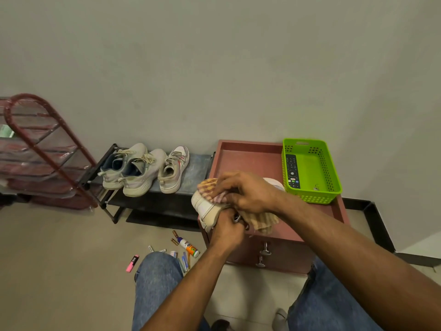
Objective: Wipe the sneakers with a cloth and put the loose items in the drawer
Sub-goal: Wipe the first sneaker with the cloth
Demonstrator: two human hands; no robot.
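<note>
A: State the grip on the sneaker (205, 207).

B: The left hand (226, 231) is curled round the sneaker's heel end and holds it on its side at the front edge of the cabinet's tabletop (241, 158). This likely braces the shoe so it does not slide under rubbing. The right hand (245, 192) grasps the checked cloth (210, 187) and presses it on the upper; the cloth's loose tail hangs over the cabinet front.

A: Why that position?

B: Probably to bring the shoe near the body, above both drawer handles (263, 255).

A: Remaining sneakers?

B: Three sit on the low shoe rack (195, 163) to the left, apart from the hands.

A: Loose items?

B: A pink highlighter (132, 263), glue bottle (189, 247), batteries and pens lie on the floor beside the left knee. The drawers look closed, so that step appears not yet begun.
</note>
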